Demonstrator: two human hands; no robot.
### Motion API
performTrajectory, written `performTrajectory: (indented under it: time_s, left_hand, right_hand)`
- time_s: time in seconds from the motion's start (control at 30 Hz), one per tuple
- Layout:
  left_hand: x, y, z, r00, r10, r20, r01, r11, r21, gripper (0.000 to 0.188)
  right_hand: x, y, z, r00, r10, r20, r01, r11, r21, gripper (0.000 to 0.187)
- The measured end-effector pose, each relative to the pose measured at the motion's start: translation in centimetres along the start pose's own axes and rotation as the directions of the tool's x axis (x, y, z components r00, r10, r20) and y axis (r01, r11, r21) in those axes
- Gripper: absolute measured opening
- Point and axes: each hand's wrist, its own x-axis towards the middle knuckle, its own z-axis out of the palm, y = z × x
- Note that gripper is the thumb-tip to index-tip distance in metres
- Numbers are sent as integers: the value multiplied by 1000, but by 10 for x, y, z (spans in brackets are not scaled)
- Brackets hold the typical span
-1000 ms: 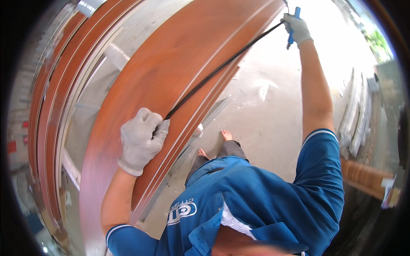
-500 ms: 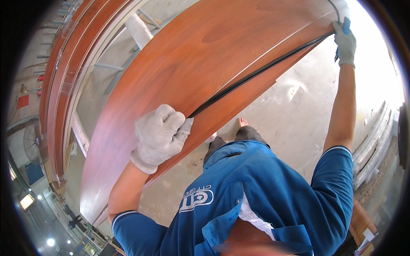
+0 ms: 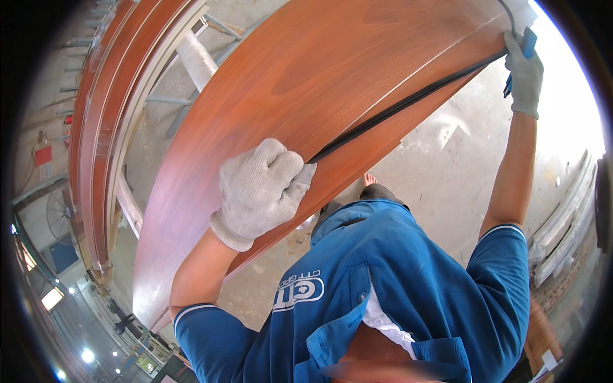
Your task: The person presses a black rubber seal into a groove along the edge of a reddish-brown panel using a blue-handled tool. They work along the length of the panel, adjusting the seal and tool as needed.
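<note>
At 9 o'clock, just off centre, the gloved left hand (image 3: 258,191) is curled tight, its grip pinching a black strip (image 3: 408,102) that disappears into the fist. Up at 2 o'clock, the right hand (image 3: 527,76) wraps round a blue tool (image 3: 529,42) and, it seems, the strip too. Between those 2 hands the strip runs almost straight over the reddish-brown panel (image 3: 255,105); whether it touches, I can't tell. The danger? A loosened pinch could let the strip spring away, and the tool, tipped inward, might scratch that glossy face.
</note>
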Motion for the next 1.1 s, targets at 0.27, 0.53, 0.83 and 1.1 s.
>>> performTrajectory:
  time_s: [0.27, 0.53, 0.83, 1.1]
  left_hand:
    - [48, 12, 15, 998, 23, 54, -24, 1000, 9, 23]
    - [104, 27, 40, 998, 60, 3, -60, 997, -56, 20]
    - [197, 43, 84, 972, 203, -115, -207, 978, -26, 21]
    - [199, 48, 82, 983, 174, -65, -174, 985, 7, 17]
  right_hand:
    - [6, 16, 0, 999, 14, 36, -21, 977, 213, 47]
    - [6, 10, 8, 993, 121, -16, -116, 975, 192, 16]
    - [13, 20, 1, 998, 7, 68, -9, 1000, 28, 31]
    - [61, 2, -32, 905, 184, 383, -423, 481, 768, 16]
